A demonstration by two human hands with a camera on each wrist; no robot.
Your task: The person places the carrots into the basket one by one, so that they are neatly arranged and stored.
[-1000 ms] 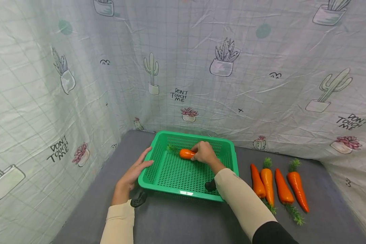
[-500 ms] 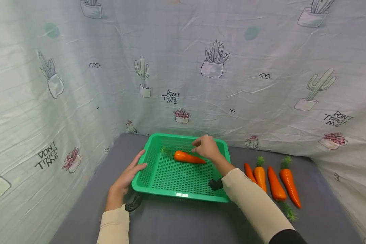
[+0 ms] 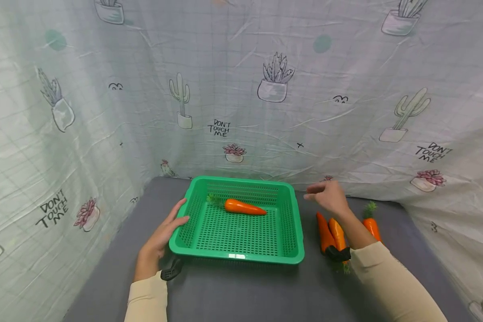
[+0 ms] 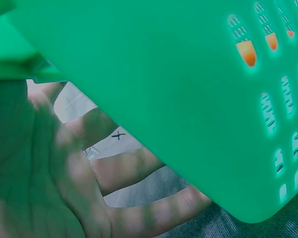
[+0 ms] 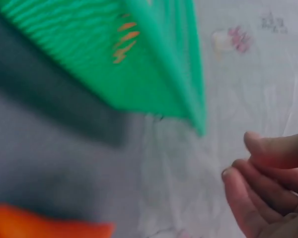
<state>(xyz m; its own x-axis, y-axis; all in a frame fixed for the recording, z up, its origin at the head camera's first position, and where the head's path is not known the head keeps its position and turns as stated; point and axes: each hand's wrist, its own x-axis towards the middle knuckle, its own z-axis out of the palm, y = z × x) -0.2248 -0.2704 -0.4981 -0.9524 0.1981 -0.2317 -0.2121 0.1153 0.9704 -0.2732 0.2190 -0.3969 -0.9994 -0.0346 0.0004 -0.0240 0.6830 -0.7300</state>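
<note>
A green plastic basket (image 3: 237, 256) with perforated walls stands in the middle of the table. One orange carrot (image 3: 245, 207) with a leafy green top lies inside, toward the back. At the basket's left side my left hand (image 3: 165, 230) rests with thumb at the rim; in the left wrist view its spread, fairly straight fingers (image 4: 126, 171) pass behind the green wall. My right hand (image 3: 328, 197) is in the air to the right of the basket, fingers loosely bent with nothing between them. Below it lie two carrots, the redder one (image 3: 325, 232) beside a lighter orange one (image 3: 337, 233).
Another carrot (image 3: 371, 226) lies farther right, partly covered by my right forearm. A light curtain (image 3: 265, 134) printed with cacti hangs close behind the grey table (image 3: 233, 295) and along its left side.
My right hand let go of the carrot, leaving it in the basket, then rose and moved right, past the rim to above the other carrots. My left hand stays at the basket's left side.
</note>
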